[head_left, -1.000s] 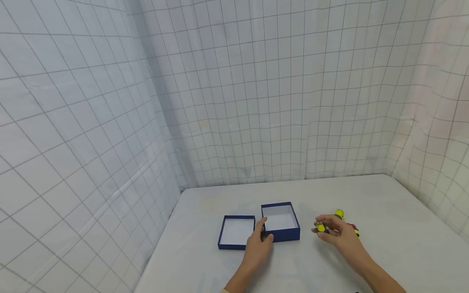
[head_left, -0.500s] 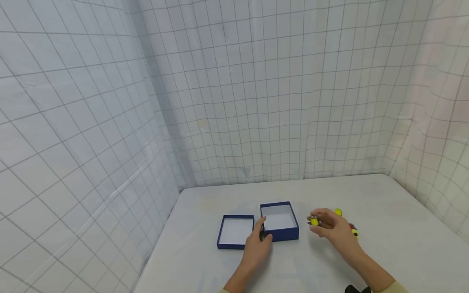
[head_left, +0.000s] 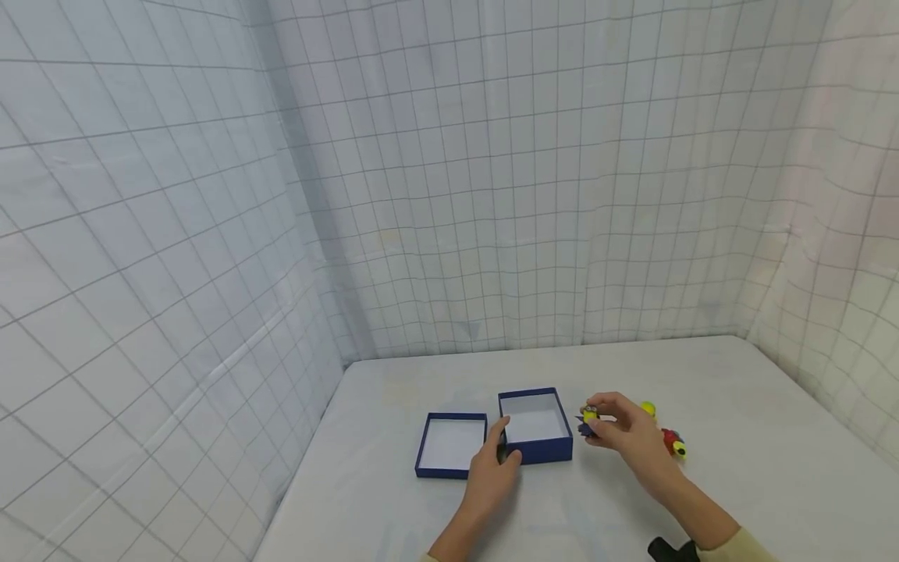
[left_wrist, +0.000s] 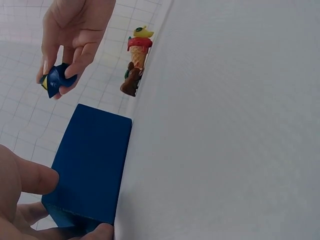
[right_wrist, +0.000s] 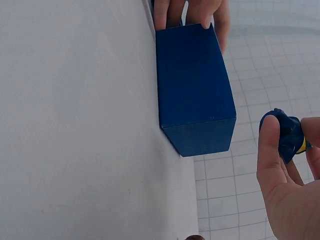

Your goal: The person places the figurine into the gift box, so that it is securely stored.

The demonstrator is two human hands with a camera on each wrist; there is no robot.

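An open blue box (head_left: 541,450) with a white inside stands on the table. My left hand (head_left: 490,472) holds its near left corner, thumb on the front face and fingers along the left side. In the left wrist view the thumb and fingertips touch the blue wall (left_wrist: 95,155). My right hand (head_left: 635,441) pinches a small yellow and dark blue toy figure (head_left: 590,415) between thumb and fingers. The figure is just right of the box, above the table. In the right wrist view the blue back of the figure (right_wrist: 287,132) shows between the fingertips.
A shallow blue tray-like lid (head_left: 444,473), white inside, lies left of the box. Behind my right hand are a red and yellow toy (head_left: 673,442) and a yellow-green one (head_left: 648,408). The left wrist view shows an ice-cream-cone toy (left_wrist: 139,50) and a brown toy (left_wrist: 132,81).
My right hand has carried the toy figure left and slightly farther away, closer to the box. More of the red toy behind it shows. My left hand stays at the box corner.
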